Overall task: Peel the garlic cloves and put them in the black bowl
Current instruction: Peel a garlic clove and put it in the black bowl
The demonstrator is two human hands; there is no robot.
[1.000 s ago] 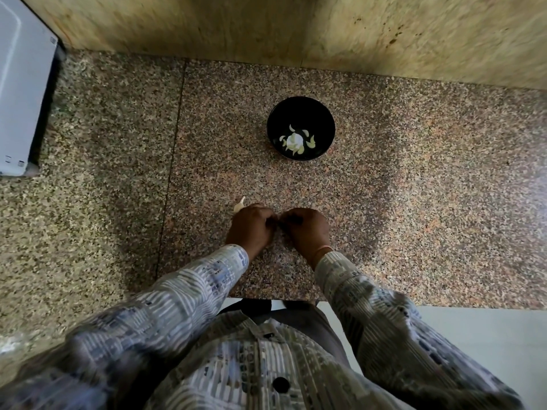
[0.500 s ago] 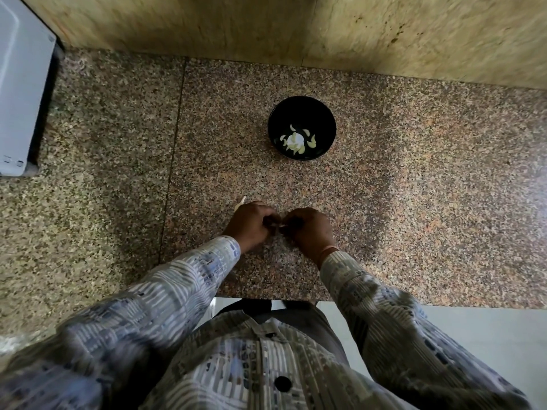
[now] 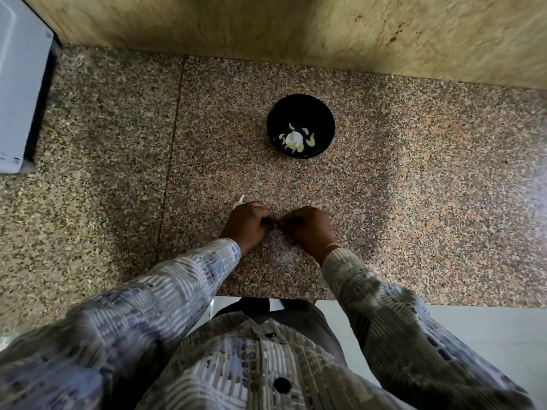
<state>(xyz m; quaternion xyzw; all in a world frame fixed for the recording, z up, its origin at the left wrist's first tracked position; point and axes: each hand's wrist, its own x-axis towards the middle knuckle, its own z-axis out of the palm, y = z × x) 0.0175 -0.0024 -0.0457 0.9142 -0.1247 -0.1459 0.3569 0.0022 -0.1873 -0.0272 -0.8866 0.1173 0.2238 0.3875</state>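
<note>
The person stands right up against the speckled granite counter [image 3: 429, 208], both arms in patterned sleeves reaching over its front edge. The left hand [image 3: 247, 224] and the right hand [image 3: 307, 229] are drawn together knuckle to knuckle, low over the stone. Fingers on both are curled in tight and the fingertips meet in the middle. They seem to be pinching a garlic clove between them, though from here the fingers hide it and I can't be sure what is in the grip. A pale garlic piece [image 3: 239, 202] pokes out just past the far side of the left hand; I can't tell whether it is held or lying on the counter. Further back, well apart from the hands and a little to their right, sits the black bowl [image 3: 325, 119], upright, with a small heap of peeled cloves [image 3: 296, 139] at its bottom. A thin band [image 3: 331, 249] circles the right wrist. A white appliance [image 3: 17, 84] stands at the far left, against the stone wall [image 3: 266, 25].
</note>
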